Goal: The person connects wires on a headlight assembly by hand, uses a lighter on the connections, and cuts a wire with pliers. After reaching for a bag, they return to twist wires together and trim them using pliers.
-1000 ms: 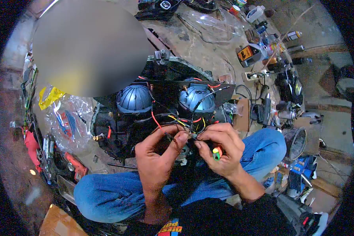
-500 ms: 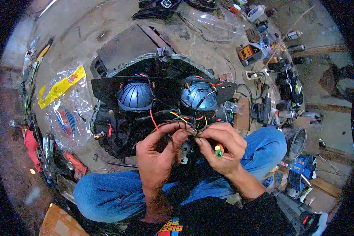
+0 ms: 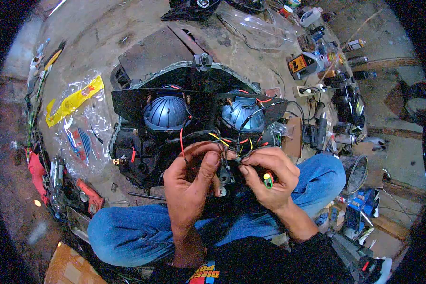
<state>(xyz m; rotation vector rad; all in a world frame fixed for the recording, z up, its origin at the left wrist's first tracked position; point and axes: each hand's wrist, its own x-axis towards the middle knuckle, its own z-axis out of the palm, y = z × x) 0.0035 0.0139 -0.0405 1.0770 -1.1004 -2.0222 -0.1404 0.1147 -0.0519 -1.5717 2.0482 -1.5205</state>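
Observation:
My left hand [image 3: 192, 177] is at the wire bundle, its index finger stretched along the wires and its thumb lifted away; the other fingers are partly hidden. My right hand [image 3: 272, 177] pinches thin wires [image 3: 239, 157] between thumb and index finger. A green-and-yellow handle [image 3: 268, 180], perhaps a screwdriver's, sticks out of its curled fingers. Just beyond both hands sits a black headlight housing [image 3: 128, 128] with two ribbed, silver-blue domes [image 3: 165, 113] on a black plate [image 3: 128, 105]. Red and yellow wires run from the domes to my fingers.
Clear plastic bags [image 3: 87, 137], one yellow-marked, lie on the floor at left near a red tool [image 3: 91, 196]. Bottles, a black-and-orange container [image 3: 302, 65] and a power strip [image 3: 311, 90] stand at right. My crossed legs [image 3: 132, 234] frame the housing.
My left thumb has lifted off the wires, away from the index finger. My right hand still pinches the wires and has shifted slightly right. The whole view has shifted a little.

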